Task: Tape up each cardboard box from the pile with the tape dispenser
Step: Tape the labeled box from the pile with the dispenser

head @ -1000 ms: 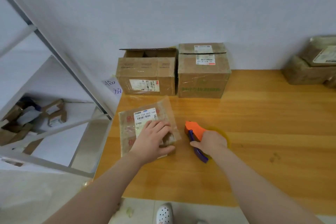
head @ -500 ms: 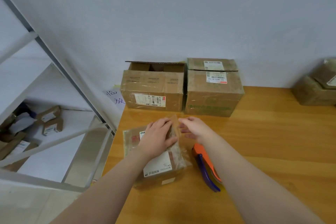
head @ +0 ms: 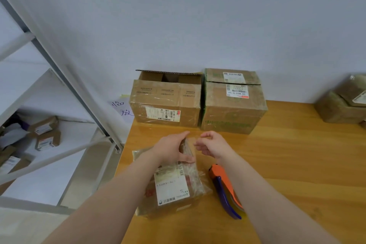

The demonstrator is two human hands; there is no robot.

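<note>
Here, the left hand [head: 174, 148] has its grip closed round the far end of the small cardboard box [head: 174, 186], which lies near the left edge of the tabletop [head: 297, 164], label upward. The right hand [head: 212, 146] hovers just beside it with fingers loosely curled; whether its grip pinches a strip of clear tape cannot be told. The orange and purple tape dispenser [head: 223, 188] lies on the tabletop just beside the box's right side, partly under the right forearm and held by neither hand. The step in hand appears to be turning or smoothing the box between passes of tape. The next move probably calls for the right hand to reach back to the dispenser while the left steadies the box. An open-topped box [head: 166, 103] and a closed box [head: 233, 105] stand side by side at the far edge against the wall [head: 198, 25], well apart from the hands. Open tabletop extends to the right; on the left the box sits near the edge, so a leftward push risks a fall.
</note>
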